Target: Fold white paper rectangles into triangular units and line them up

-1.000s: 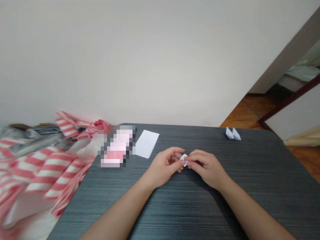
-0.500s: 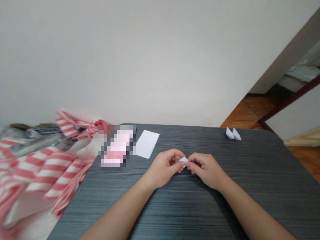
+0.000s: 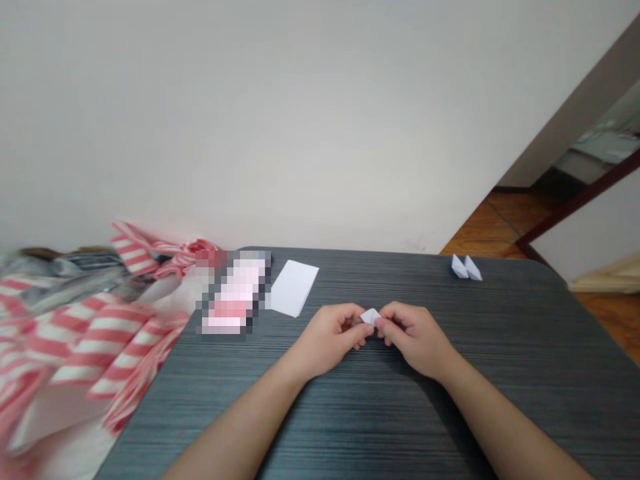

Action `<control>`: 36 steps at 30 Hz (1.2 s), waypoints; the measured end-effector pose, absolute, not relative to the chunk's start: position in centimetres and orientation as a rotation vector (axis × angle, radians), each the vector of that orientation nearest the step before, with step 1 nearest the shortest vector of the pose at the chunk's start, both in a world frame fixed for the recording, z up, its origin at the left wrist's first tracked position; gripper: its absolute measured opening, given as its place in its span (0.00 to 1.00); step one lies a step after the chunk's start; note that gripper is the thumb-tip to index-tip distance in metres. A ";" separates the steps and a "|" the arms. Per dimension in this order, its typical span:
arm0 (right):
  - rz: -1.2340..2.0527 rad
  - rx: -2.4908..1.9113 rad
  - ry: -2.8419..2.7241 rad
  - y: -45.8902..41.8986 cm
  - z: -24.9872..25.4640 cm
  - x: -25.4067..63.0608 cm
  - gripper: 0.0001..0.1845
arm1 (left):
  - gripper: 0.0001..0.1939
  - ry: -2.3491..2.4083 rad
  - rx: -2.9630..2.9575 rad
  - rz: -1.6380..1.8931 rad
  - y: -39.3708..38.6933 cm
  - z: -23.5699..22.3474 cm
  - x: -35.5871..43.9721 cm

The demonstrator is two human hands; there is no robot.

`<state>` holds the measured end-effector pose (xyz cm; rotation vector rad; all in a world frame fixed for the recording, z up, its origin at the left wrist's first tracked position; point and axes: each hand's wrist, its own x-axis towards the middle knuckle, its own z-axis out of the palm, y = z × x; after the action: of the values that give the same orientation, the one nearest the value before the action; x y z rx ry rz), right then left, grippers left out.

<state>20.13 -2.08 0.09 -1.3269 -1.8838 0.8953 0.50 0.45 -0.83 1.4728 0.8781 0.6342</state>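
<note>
Two bare hands meet over one dark, wood-grained bench [image 3: 325, 427], sharing one small folded white paper [image 3: 370, 315] between their fingertips. The left hand [image 3: 333, 339] has its grip closed, thumb and fingers pinching the paper's left side; the right hand [image 3: 416, 339] has an equally closed grip on its right side. Whether either hand rests on the bench, I cannot tell. Two pointed paper pieces [image 3: 460, 268] stand side by side near the far right edge. One small stack of white paper sheets [image 3: 294, 288], too thin to count, lies left of the hands, just beside one pixelated rectangular object [image 3: 235, 293]. Several red-and-white striped cloths [image 3: 95, 340] heap up left of the bench.
</note>
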 end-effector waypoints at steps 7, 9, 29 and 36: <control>0.890 -1.312 -1.902 -2.1 0.2 19.9 0.10 | 0.10 0.886 1.462 0.611 0.3 -0.8 0.5; 0.892 -1.305 -1.910 -2.1 0.2 19.9 0.10 | 0.11 0.884 1.467 0.606 0.2 -0.8 0.5; 0.880 -1.257 -1.959 -2.1 0.3 20.2 0.12 | 0.08 0.882 1.554 0.596 0.2 -0.9 0.4; 0.865 -1.216 -1.978 -2.1 0.6 19.9 0.12 | 0.14 0.892 1.541 0.576 0.1 -0.4 0.3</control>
<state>19.95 -2.08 0.61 -1.2156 -1.9778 0.8645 0.34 0.14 -0.39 1.5411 0.8918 0.5764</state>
